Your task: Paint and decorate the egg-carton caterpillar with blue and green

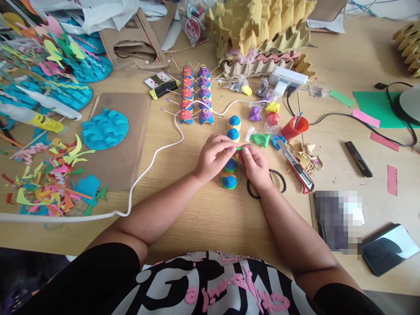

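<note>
My left hand [215, 157] and my right hand [255, 164] meet over the middle of the table. Pinched between their fingertips is a small piece of green modelling clay [239, 148]. Under and around the hands stands a row of egg-carton cups topped with blue clay, such as the far cup [233, 122] and the near cup [229, 180]. The near one also has green clay around its lower part; the middle of the row is partly hidden by my hands. Just beyond lies a bag of green clay [260, 139].
Two rows of decorated cups, red [186, 114] and purple [206, 115], bristle with pins. A white cable [154, 158] crosses the table. At right are an orange cup [295, 127], a box cutter [298, 168] and a black marker [358, 159]. Egg trays [262, 35] are stacked behind.
</note>
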Demonstrator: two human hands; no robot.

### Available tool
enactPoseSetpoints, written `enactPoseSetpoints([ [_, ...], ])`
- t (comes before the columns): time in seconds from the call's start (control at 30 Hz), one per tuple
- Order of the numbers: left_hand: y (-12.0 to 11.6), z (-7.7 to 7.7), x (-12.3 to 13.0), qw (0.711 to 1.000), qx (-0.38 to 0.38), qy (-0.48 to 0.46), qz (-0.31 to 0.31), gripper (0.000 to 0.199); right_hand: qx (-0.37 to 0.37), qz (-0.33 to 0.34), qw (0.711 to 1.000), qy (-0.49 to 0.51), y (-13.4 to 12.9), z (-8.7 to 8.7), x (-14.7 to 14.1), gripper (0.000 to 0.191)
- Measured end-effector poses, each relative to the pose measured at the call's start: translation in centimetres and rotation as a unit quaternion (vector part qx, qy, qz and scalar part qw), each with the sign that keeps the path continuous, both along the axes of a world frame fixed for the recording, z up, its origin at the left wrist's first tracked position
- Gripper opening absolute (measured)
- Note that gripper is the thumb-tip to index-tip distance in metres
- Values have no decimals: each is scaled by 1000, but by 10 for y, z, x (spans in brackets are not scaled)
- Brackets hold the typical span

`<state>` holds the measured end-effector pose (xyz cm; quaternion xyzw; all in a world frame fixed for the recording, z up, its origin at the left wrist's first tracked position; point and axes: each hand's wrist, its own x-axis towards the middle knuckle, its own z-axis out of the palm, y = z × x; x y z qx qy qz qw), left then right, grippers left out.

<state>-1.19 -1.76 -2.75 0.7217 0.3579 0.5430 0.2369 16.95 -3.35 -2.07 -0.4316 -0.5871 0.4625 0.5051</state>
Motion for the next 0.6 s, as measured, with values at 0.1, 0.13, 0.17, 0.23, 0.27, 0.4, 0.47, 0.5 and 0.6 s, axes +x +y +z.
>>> enactPoseSetpoints([
  [0.1,2,-4,2,1000,-4,-19,0,20,-2,6,1000,0,0,0,0,63],
  [0.13,2,-5,3,1000,0,-25,-1,18,-2,7,1000,0,0,0,0,63],
  [0.17,3,-6,4,999,6,-32,0,16,-2,9,1000,0,0,0,1,63],
  [0.23,3,-7,5,999,13,-41,4,14,-2,15,1000,-1,-1,-1,1,62],
  [0.27,3,-7,5,999,13,-43,7,16,-2,19,1000,-3,-1,-1,1,62],
  [0.4,3,-8,5,999,-16,-43,16,26,0,25,1000,-2,-1,-3,1,58],
  [0.47,2,-8,4,999,-34,-39,15,30,3,22,1000,0,-1,-3,1,55],
  [0.5,2,-8,3,998,-41,-35,13,31,4,20,1000,-1,-1,-3,1,53],
  [0.6,2,-8,1,999,-42,-18,-4,34,4,15,1000,-8,-1,-3,1,54],
])
